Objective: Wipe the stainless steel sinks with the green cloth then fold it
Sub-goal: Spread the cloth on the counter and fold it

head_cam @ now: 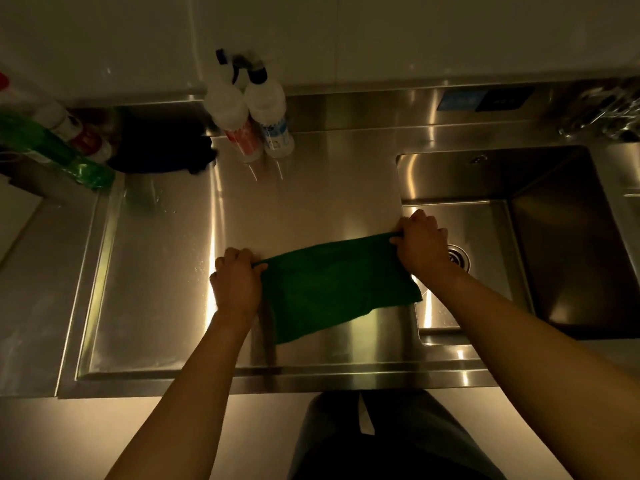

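Dimly lit steel counter. Far left, green bottle tilted. Behind centre, two white spray bottles upright, contents unclear. Green cloth over the counter, top corners pinched by left hand and right hand. Right, sink with drain.

Dim, warm light falls across the brushed steel counter in front of you, leaving bright vertical streaks on the metal. Behind it, a low steel upstand meets a pale, plain wall. Below the counter's front edge, at your feet, the floor shows pale and smooth.
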